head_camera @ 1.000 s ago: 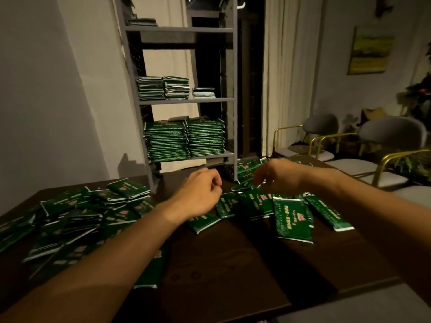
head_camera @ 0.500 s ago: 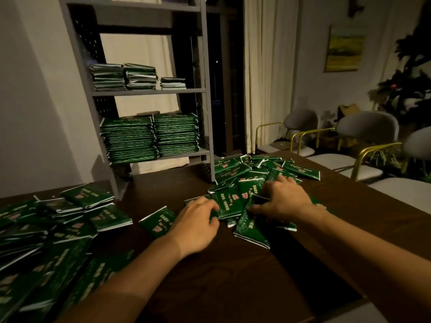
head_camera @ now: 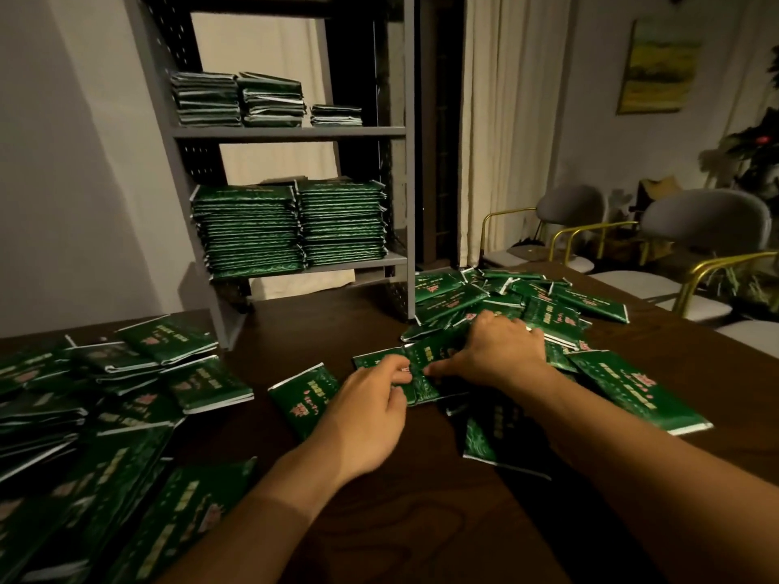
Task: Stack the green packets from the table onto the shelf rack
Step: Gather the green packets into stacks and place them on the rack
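Green packets lie scattered over the dark table (head_camera: 379, 520): a pile at the right (head_camera: 527, 301) and another at the left (head_camera: 105, 385). My left hand (head_camera: 366, 410) and my right hand (head_camera: 497, 351) meet over the near edge of the right pile, both gripping a green packet (head_camera: 421, 373) between their fingertips. A single packet (head_camera: 303, 394) lies flat just left of my left hand. The grey shelf rack (head_camera: 291, 130) stands at the back of the table, with two tall stacks (head_camera: 291, 225) on its lower shelf and three short stacks (head_camera: 261, 99) above.
Grey chairs with gold frames (head_camera: 695, 229) stand along the table's right side. A curtain (head_camera: 506, 120) hangs behind the rack, and a painting (head_camera: 657, 65) and a plant (head_camera: 758, 158) are at the far right wall.
Both hands have drawn together over the near edge of the right pile and closed on one packet. The view has shifted closer to the table and rack.
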### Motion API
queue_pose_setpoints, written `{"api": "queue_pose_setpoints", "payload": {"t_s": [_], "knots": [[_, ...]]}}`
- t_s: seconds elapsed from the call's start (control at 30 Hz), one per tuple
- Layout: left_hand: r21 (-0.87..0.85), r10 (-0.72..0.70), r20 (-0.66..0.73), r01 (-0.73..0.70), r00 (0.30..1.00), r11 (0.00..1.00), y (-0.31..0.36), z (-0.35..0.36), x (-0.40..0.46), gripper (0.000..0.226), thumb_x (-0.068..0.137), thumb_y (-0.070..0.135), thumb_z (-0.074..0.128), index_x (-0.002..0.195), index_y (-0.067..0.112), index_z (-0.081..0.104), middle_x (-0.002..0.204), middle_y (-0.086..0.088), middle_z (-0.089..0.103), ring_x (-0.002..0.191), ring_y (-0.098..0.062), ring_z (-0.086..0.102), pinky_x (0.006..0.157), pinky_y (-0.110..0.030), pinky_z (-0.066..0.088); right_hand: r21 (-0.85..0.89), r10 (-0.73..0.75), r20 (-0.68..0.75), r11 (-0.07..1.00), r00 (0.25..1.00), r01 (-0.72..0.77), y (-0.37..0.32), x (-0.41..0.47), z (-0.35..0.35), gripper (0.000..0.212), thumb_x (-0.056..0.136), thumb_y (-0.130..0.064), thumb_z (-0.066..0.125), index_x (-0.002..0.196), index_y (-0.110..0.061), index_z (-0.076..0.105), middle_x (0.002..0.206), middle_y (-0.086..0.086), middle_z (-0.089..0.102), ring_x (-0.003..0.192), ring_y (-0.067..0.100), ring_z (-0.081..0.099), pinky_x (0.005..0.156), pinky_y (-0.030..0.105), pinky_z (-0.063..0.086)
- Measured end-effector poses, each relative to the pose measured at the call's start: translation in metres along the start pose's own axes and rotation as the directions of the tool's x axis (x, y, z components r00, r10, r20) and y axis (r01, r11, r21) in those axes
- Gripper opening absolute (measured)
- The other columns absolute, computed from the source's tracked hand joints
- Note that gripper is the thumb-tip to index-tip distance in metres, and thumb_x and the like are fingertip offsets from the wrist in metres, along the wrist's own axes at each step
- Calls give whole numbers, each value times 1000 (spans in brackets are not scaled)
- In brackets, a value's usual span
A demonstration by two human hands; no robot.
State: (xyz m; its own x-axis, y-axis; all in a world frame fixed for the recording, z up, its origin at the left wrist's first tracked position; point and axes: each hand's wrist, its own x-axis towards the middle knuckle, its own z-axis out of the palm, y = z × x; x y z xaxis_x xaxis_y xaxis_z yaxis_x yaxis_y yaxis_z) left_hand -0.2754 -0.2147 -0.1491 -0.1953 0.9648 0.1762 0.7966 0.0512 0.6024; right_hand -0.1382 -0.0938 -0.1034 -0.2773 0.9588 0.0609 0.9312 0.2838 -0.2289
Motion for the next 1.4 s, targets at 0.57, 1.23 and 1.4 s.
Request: {"api": "queue_pose_setpoints", "payload": {"t_s": [0.57, 1.23, 1.4], "knots": [[-674, -342, -97, 191, 935, 713, -8, -22, 12, 74, 81, 64, 71, 136, 16, 55, 141, -7, 60, 126, -24, 59, 110, -47, 46, 947, -468, -6, 281, 884, 155, -27, 9, 14, 31, 88, -4, 71, 116, -14, 65, 106, 4, 76, 97, 20, 74, 85, 36, 58], [-706, -425, -403, 20, 810, 708, -24, -39, 13, 38, 80, -7, 76, 99, 20, 58, 87, 5, 69, 73, -6, 65, 59, -12, 52, 971, -254, -158, 135, 954, 197, -16, 4, 8, 6, 94, -11, 65, 99, -12, 65, 90, 0, 76, 83, 17, 75, 70, 34, 61], [-735, -453, -453, -34, 768, 677, -22, -48, 9, 16, 93, 10, 68, 86, 24, 67, 85, 1, 71, 74, -10, 65, 59, -11, 49, 922, -410, -214, 216, 887, 323, -17, -6, 2, 19, 103, -15, 51, 100, -17, 70, 90, -4, 75, 85, 10, 72, 72, 26, 56]]}}
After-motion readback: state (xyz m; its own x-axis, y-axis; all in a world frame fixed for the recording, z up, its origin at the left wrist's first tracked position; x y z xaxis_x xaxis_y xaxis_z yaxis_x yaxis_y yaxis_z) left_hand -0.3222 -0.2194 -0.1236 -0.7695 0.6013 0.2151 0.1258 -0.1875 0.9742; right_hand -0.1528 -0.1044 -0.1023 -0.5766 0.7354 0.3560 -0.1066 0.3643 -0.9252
